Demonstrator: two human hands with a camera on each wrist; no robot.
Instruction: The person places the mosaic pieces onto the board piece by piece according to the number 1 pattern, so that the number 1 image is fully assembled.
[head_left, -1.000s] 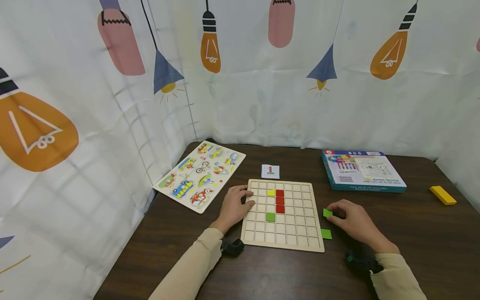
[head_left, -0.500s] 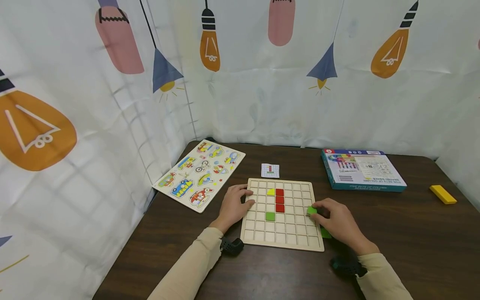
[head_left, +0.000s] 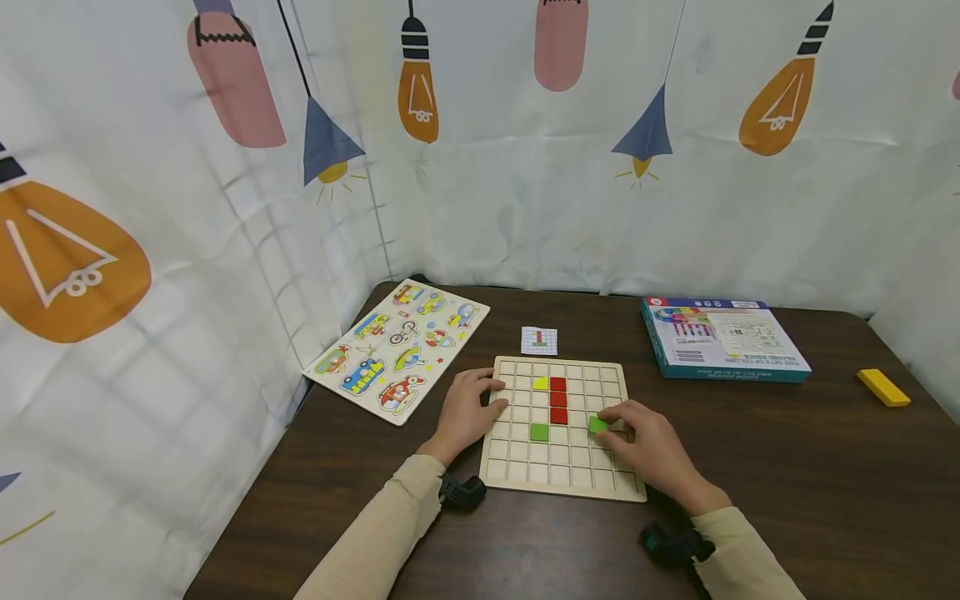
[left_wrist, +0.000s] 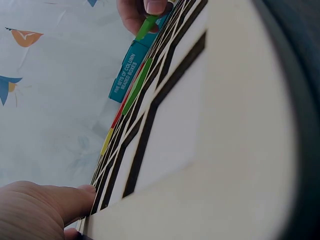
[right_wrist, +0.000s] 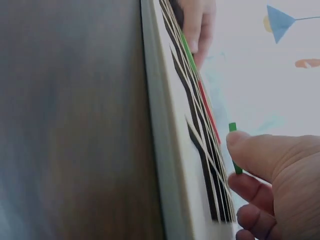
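Note:
A wooden grid board [head_left: 517,473] lies on the dark table. My left hand [head_left: 463,417] holds its left edge, the thumb on top in the left wrist view. Between thumb and fingertip, my right hand [head_left: 651,448] pinches a green square tile [head_left: 597,424] over the board's right half. In the right wrist view this green tile [right_wrist: 232,127] stands apart from the board surface. A column of red tiles [head_left: 558,400] sits in the grid. Beside its top is a small yellow piece [head_left: 541,383]; lower left is another green tile [head_left: 539,432].
Behind the board lies a small printed pattern card [head_left: 539,341]. A picture puzzle board [head_left: 420,333] is at back left. At back right are a flat teal-edged box [head_left: 727,342] and a yellow block [head_left: 884,388]. A patterned curtain hangs behind.
My right hand has carried the green tile left from beside the board to over its grid. A second green tile on the table is now hidden behind that hand. The left hand keeps its place.

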